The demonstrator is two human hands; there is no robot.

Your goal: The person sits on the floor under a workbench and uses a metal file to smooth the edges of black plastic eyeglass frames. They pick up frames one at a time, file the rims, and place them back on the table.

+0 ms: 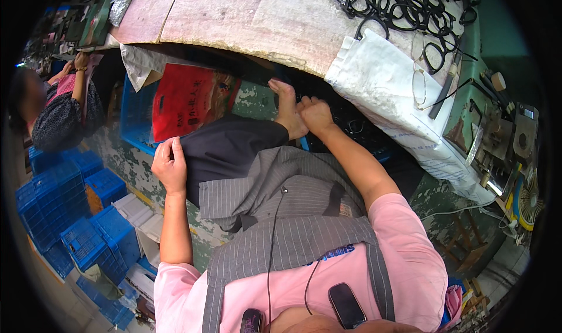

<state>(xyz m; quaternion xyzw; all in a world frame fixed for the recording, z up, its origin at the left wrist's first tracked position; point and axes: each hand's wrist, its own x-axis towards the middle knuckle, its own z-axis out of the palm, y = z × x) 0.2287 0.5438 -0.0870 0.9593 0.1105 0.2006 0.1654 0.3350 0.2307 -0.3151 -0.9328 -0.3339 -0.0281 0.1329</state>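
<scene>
My right hand [317, 115] reaches forward under the table edge, its fingers curled against the side of my bare foot [286, 107]. Part of the fingers is hidden between hand and foot. The foot is raised, with the leg in dark trousers [225, 148] bent across in front of me. At the knee, my left hand [170, 168] rests with its fingers folded in and the thumb alongside; nothing shows in it. A grey striped apron [293, 186] covers my lap. Just beyond the knee lies a red printed bag [186, 101] on a blue crate [133, 119].
A pale worktable [252, 19] spans the front, with a heap of black eyeglass frames [404, 2] at its right and white cloth [374, 81] over its edge. Metal tools and a small fan [528, 201] stand right. Blue crates [52, 195] are stacked left; another person [61, 119] sits beyond.
</scene>
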